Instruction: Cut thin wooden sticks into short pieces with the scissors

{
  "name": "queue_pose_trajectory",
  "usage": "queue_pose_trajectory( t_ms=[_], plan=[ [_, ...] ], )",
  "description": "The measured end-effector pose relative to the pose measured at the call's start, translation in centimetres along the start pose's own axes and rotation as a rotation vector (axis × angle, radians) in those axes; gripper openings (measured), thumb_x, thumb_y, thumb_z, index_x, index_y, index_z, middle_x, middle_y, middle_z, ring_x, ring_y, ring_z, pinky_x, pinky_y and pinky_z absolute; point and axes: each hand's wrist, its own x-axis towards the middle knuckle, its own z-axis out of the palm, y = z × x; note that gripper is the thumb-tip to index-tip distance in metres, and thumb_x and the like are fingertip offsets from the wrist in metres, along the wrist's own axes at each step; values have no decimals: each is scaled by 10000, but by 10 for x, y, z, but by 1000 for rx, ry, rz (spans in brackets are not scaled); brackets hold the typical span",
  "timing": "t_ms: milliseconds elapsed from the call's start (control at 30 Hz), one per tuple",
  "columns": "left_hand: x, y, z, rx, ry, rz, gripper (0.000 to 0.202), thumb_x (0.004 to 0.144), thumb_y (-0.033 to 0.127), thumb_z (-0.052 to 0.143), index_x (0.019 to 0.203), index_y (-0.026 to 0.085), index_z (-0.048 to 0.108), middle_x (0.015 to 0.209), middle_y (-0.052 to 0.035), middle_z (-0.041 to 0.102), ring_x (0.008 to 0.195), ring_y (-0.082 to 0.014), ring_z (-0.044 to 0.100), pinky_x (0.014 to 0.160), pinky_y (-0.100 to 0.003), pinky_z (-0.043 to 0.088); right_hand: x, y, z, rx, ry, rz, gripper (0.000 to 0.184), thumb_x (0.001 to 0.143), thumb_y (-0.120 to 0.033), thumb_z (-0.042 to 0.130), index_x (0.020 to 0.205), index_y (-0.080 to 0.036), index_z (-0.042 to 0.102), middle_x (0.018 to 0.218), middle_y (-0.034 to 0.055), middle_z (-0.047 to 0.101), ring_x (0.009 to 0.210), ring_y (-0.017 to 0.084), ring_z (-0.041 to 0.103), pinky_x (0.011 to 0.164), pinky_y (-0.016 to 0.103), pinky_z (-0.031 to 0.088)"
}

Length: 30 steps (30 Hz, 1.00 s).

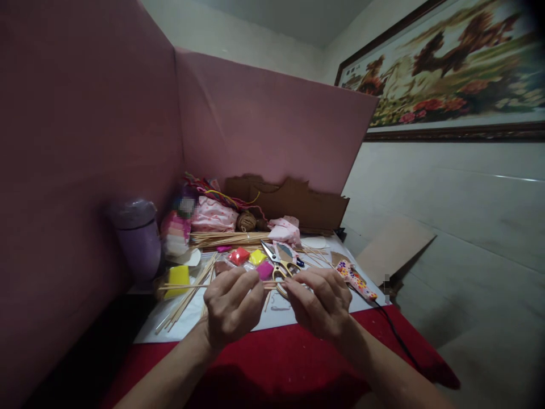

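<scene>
My left hand [232, 307] and my right hand [319, 301] are raised side by side over the white sheet [272, 318], fingers curled. Between them they pinch thin wooden sticks [187, 286] that run out sideways to the left. Yellow-handled scissors [279, 267] lie just beyond my fingers. Small blocks of red [239, 255], yellow [257, 257] and pink clay [264, 270] lie next to the scissors.
A bundle of sticks [221, 238], a ball of twine [246, 221], pink cloth [284, 232] and cardboard pieces [298, 204] sit at the back. A purple cup [138, 238] stands left. Pink boards wall the left and back. A flowered glue gun [356, 280] lies right on the red cloth's edge.
</scene>
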Motion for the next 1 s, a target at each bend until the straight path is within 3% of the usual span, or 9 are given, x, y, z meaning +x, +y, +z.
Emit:
queue_pose_trajectory(
  t_ms=[133,433,767,1000],
  plan=[
    [6,1,4,-27,-108,-112,80,746,138,609,711,172,546,667,-21,644,619,-120,585,614,-246,450,-2,4,6,59,-67,80,166,785,-126,613,938,-188,596,830,46,638,792,167,579,716,314,440],
    [4,-2,11,-11,-228,-267,196,786,228,571,609,168,511,567,-1,569,579,-116,562,583,-229,413,-4,10,15,165,-193,204,82,820,-135,562,842,-182,625,792,46,611,738,151,555,662,282,434],
    [-1,-4,15,86,-306,-318,219,786,268,577,607,174,492,542,15,524,533,-115,503,541,-249,331,0,6,19,174,-279,276,106,847,-175,531,804,-168,628,780,49,583,744,150,537,646,261,411],
    [-4,-5,18,215,-346,-361,241,772,275,581,573,181,483,526,13,544,507,-117,506,519,-249,295,2,-6,29,62,-326,324,187,866,-209,492,734,-175,620,736,46,547,725,157,512,630,260,374]
  ],
)
